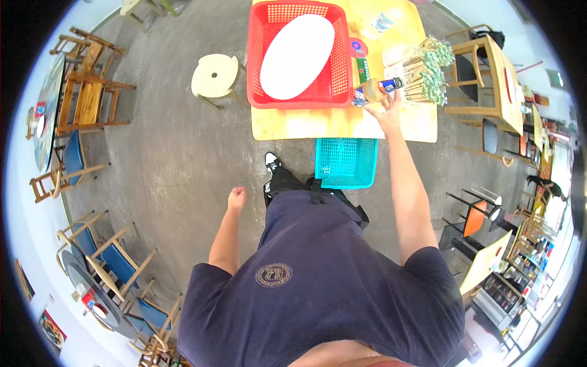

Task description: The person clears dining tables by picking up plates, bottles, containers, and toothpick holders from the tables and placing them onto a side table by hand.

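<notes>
My right hand [387, 116] is at the near side of a glass bottle [373, 91] with a blue label, fingers curved round it near the table's front edge. The bottle leans to the right, and its dark top points at a bundle of thin sticks. These sticks [422, 76] have green and white wrapped ends. Down at my side, over the floor, my left hand [237, 199] is loosely closed, with nothing visible in it. Left of the bottle a red plastic basket [255, 61] holds a large white oval [298, 56], overexposed.
The yellow wooden table [342, 125] carries a clear cup [383, 22] and a green Heineken-marked item [363, 69]. Beneath its front edge is a teal basket [346, 160]. A cream stool [214, 76] stands left. Wooden chairs [92, 101] and other tables line both sides.
</notes>
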Demonstrator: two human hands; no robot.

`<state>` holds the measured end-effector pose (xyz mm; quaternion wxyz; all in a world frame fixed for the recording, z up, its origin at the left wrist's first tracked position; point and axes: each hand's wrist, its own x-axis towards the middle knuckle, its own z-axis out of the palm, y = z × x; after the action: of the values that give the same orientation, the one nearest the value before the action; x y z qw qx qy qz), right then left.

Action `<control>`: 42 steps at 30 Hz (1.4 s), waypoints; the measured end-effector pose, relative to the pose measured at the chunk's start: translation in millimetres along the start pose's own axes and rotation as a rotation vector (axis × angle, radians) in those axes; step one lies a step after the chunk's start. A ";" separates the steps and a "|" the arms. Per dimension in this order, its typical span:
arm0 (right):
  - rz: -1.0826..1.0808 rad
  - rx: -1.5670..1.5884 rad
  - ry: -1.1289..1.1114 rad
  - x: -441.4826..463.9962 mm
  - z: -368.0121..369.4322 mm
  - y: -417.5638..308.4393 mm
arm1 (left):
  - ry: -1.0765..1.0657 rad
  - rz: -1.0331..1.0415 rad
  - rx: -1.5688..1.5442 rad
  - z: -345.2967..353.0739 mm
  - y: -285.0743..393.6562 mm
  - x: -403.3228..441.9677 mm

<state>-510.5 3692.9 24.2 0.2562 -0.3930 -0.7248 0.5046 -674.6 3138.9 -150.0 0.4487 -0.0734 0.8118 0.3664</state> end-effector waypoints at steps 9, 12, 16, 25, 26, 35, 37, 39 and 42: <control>0.656 -0.214 0.211 -263.1 -88.5 166.0 | -0.182 -0.117 0.332 -2.8 -66.6 75.8; 1.336 -0.104 -0.056 -369.1 -114.2 197.6 | -0.085 0.065 0.601 18.2 -18.6 66.9; 1.477 0.084 -0.350 -410.7 -126.4 209.2 | 0.093 0.291 0.232 78.7 42.7 17.3; 1.087 -0.170 -0.639 -348.9 -102.2 239.9 | -0.229 0.431 0.270 153.5 41.1 -146.0; 1.053 -0.197 -0.677 -342.1 -97.7 239.3 | -0.125 0.399 0.184 148.8 24.8 -154.7; 0.780 -0.520 -0.997 -318.5 -16.7 199.0 | 0.218 -0.065 0.147 85.9 -200.2 -184.9; 0.705 -0.615 -1.069 -322.4 19.5 182.9 | 0.285 -0.058 -0.054 91.1 -242.5 -195.0; 0.622 -0.706 -1.136 -331.1 62.3 166.0 | 0.401 -0.041 -0.187 84.9 -260.4 -234.1; 0.472 -0.842 -1.225 -347.4 124.4 135.9 | 0.560 -0.104 -0.386 68.6 -307.4 -272.0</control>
<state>-369.3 3363.9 -138.4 -0.4746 -0.2522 -0.7649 0.3551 -331.1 2905.7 -122.4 0.2043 -0.2961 0.8143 0.4555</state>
